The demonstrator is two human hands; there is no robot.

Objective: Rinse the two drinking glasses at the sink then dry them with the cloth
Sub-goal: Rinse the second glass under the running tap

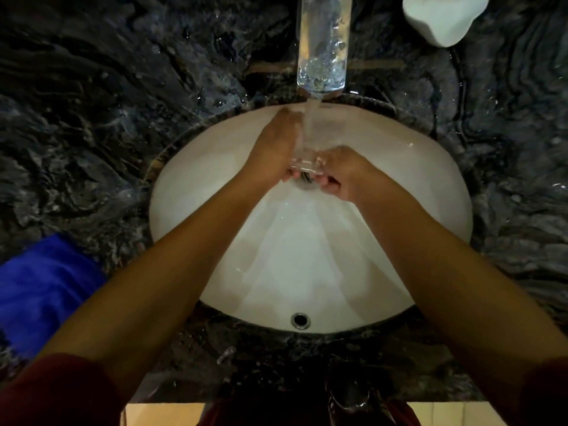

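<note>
Nearest the counter's front edge a second drinking glass (349, 395) seems to stand in shadow, dim and hard to make out. To the left lies the blue cloth (43, 290), bunched on the dark marble counter (92, 133), well apart from the hands. Both bare forearms reach out over the white sink (307, 256). Above the drain, the left hand (273, 149) wraps its fingers round the side of a clear glass (307, 149), and the right hand (341, 173) curls in against the glass's lower end, fingertips pinching at its edge. Water from the tap (324, 47) falls straight onto the glass between them. Beyond, a white ceramic holder (442, 16) sits on the counter at the far right.

I'd judge the glass stiff, fairly light, breakable against the basin, and slippery while wet. It wants a full wrap round the wall, as the left hand has, rather than a pinch at the rim.
</note>
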